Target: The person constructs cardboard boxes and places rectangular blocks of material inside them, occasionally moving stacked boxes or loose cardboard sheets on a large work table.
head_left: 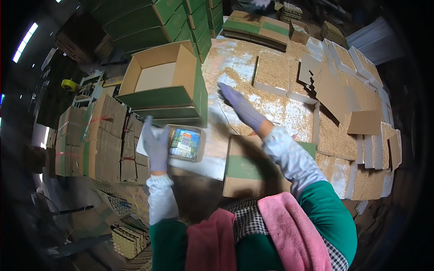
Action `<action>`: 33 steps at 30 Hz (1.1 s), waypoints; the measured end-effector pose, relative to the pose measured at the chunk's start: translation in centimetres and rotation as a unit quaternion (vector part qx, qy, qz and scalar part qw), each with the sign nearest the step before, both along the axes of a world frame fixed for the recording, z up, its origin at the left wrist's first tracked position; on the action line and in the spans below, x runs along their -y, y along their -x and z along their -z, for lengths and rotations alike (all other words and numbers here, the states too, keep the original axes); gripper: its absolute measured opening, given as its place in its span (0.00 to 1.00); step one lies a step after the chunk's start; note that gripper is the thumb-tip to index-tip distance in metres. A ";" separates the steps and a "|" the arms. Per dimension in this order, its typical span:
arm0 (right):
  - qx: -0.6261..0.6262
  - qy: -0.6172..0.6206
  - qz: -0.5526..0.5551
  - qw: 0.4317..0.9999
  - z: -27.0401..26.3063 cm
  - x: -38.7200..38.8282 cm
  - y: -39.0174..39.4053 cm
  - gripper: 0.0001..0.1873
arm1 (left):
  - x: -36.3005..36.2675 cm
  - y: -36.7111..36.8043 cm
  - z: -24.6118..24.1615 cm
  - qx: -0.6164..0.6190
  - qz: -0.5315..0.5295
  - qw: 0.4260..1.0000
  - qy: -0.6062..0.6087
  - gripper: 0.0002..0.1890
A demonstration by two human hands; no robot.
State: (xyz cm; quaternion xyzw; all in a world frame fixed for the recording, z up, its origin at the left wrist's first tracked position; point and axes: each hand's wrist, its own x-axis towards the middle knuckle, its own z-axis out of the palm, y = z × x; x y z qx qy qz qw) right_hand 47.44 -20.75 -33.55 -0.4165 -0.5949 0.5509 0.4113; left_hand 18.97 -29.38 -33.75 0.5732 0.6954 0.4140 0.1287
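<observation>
My left hand (156,145), in a pale grey glove, is raised with its fingers apart, just left of a small cardboard box (202,145) that holds printed cards or packets (185,144). My right hand (240,106), gloved the same way, reaches over the table with fingers extended and nothing in it. Ahead of my left hand stands an open cardboard carton (156,96) with green sides, its inside showing a pale bottom. Close in front of my body lies a flat folded carton (244,169) with a green band, partly in shadow under my right arm.
Green cartons (135,20) are stacked at the back left, beside bundled flat cardboard (105,142). Shallow white trays of husk-like filling (273,71) cover the right side, some under loose cardboard sheets (329,91). Folded cartons (256,28) lie at the far edge. A tape roll (68,85) is at left.
</observation>
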 end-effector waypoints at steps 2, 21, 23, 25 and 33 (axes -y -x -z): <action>0.054 0.022 0.034 0.998 0.1 7.6 -7.0 0.31 | 5.6 -4.5 3.2 -0.003 0.227 0.972 0.065 0.36; 0.287 -0.097 0.179 0.936 -5.0 30.8 -29.0 0.44 | 12.7 -17.3 -9.6 0.016 0.226 0.917 0.328 0.33; 0.230 -0.149 0.161 0.948 -8.4 27.9 -28.7 0.37 | 10.3 -15.7 -10.5 -0.212 0.431 0.828 0.290 0.26; 0.044 -0.011 0.199 0.979 -7.8 24.0 -28.7 0.35 | 7.5 -19.4 -10.4 -0.129 0.495 0.768 0.384 0.27; 0.346 -0.059 0.213 0.912 -0.1 20.4 -24.6 0.75 | 10.3 -29.1 -1.4 -0.333 0.626 0.703 0.047 0.48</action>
